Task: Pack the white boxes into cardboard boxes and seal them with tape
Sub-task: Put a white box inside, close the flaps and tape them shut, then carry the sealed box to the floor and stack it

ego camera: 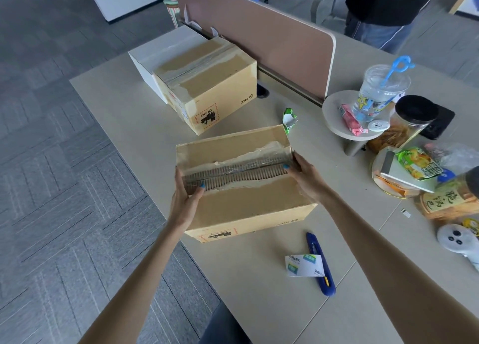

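Beige table [124, 126], near cardboard box [248, 206] at its near left edge, taped cardboard box [207, 84] farther back against a white box [147, 58], green wrapper [290, 118] between the cardboard boxes, blue utility knife [321, 266] overlapping a paper label [302, 264] near right, round stand [334, 110], black-lidded jar [412, 115], snack bag [445, 201] and white controller [456, 240] along the right.

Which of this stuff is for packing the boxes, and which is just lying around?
For the job: near cardboard box, held by left hand and right hand; taped cardboard box; white box; probably blue knife.
Just lying about: plastic cup, green wrapper, snack bag, white controller.
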Demonstrator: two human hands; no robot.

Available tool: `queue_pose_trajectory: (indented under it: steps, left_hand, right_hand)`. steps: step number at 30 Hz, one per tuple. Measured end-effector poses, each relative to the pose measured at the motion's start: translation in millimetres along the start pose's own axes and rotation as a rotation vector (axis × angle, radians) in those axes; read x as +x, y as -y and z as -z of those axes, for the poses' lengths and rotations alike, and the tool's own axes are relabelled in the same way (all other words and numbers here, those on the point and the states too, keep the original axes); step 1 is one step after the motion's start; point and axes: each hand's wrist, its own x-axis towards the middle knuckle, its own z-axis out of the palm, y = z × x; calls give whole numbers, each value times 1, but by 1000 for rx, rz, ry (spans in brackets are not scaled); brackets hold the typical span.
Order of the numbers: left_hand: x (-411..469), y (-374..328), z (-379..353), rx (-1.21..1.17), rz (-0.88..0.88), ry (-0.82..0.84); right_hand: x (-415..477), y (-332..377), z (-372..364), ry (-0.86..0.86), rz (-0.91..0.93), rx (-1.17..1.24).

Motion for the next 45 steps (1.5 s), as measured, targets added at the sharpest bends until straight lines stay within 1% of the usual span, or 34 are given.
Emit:
queue_pose_trajectory:
  steps: [5, 9, 11, 16, 20, 25, 30, 35, 45]
  left_hand:
    - [5, -3, 6, -129, 48, 36]
    - [10, -4, 18, -260, 94, 89]
    - [2, -5, 20, -290, 83, 82]
    - [-19, -3, 16, -385, 99, 39]
    - [-24, -4, 12, -436, 131, 58]
    - [-18, -3, 21, -448, 139, 90]
    - [-24, -3, 38, -461, 130, 84]
    - [-40, -4, 69, -472, 89, 28]
    - [-92, 13, 167, -559, -26, -38]
  right_hand:
    - [-6, -1, -5, 20, -11, 211]
    - [-15, -6, -3, 124, -15, 375]
    - [-18, -11, -1, 132, -33, 423]
    - [-22, -10, -2, 99, -55, 455]
    - [-25, -10, -5, 88, -57, 515]
    - [-29, -8, -9, 79, -49, 544]
    - [-37, -2, -20, 44, -30, 539]
    - [-47, 23, -41, 28, 14, 530]
    - [-97, 99, -99, 86, 144, 527]
